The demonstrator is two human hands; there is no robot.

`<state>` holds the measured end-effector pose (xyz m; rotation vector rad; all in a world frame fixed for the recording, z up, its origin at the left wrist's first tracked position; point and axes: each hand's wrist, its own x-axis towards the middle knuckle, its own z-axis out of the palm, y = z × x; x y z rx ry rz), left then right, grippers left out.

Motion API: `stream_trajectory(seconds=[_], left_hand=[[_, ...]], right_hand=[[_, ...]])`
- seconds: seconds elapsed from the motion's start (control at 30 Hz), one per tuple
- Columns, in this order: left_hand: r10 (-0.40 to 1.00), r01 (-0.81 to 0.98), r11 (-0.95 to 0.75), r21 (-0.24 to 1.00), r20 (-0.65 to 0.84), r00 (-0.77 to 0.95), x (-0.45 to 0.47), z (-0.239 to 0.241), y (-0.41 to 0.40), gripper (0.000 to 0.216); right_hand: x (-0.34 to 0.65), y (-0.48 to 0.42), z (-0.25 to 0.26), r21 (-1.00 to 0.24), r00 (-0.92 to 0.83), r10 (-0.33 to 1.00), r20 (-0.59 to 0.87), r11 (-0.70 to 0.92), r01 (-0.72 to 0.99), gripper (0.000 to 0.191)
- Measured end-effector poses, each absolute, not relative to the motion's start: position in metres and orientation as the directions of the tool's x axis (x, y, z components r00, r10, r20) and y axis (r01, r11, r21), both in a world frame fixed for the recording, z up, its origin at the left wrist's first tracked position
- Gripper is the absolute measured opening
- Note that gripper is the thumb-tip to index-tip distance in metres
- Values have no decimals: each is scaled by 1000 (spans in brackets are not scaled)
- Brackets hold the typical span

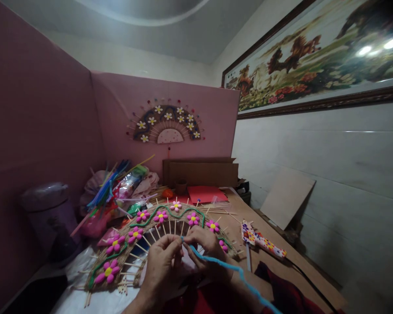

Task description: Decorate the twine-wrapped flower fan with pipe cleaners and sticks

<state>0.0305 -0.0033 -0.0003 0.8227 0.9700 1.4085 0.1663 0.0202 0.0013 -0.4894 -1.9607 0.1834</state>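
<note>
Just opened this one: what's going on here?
A person's left hand and right hand meet at the fingertips, holding blue yarn. Just beyond is a fan with pink flowers and wavy green trim. A second fan, white-flowered, is on the pink panel behind.

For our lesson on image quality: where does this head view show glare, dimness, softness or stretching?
Head view: bright glare spots on the framed picture, which seems stretched toward the corner; head view: the container at left is dim and soft-edged; head view: blue cord stands out beside the duller left hand and right hand.
</note>
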Motion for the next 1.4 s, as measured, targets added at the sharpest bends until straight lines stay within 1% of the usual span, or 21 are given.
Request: stream_trajectory(seconds=[0.07, 0.17, 0.27, 0.37, 0.5, 0.6, 0.77, 0.9, 1.1, 1.23, 1.3, 1.4], left_hand=[[997, -475, 48, 878, -71, -30, 32, -2, -2, 27], [997, -533, 78, 842, -75, 27, 31, -5, -1, 25], [997, -514, 73, 855, -67, 31, 30, -6, -2, 24], [998, -450, 59, 891, -58, 16, 30, -3, -5, 25], [993, -453, 114, 884, -115, 25, 32, 1, -7, 28], [992, -477, 118, 871, -121, 25, 32, 1, -6, 29], [993, -449, 113, 886, -105, 43, 31, -1, -5, 26], [993, -484, 121, 867, -100, 70, 31, -4, -5, 24], [987, -502, 157, 850, -117, 111, 31, -3, -7, 22], [985, -508, 163, 846, -111, 131, 31, 0, -9, 21], [986, -493, 156, 856, -105, 130, 31, 1, -10, 22], [992, -456, 118, 882, -85, 92, 33, 5, -11, 28]], right_hand=[[166, 24, -2, -303, -379, 373, 847, 924, 233, 7], [167, 29, -4, -310, -370, 370, 852, 927, 213, 11], [170, 32, -3, -311, -413, 361, 836, 932, 185, 11], [173, 33, -3, -304, -459, 353, 815, 935, 181, 12], [175, 34, -1, -298, -469, 365, 805, 931, 213, 12], [176, 34, 0, -259, -492, 336, 803, 941, 219, 12], [176, 35, -2, -195, -501, 283, 817, 955, 222, 9], [176, 35, -4, -160, -509, 256, 822, 961, 226, 7], [176, 31, -2, -163, -494, 261, 829, 959, 232, 5], [176, 30, -3, -187, -499, 279, 820, 956, 227, 3], [176, 32, -5, -195, -503, 276, 819, 958, 210, 2], [176, 36, -8, -205, -496, 270, 825, 962, 183, 6]])
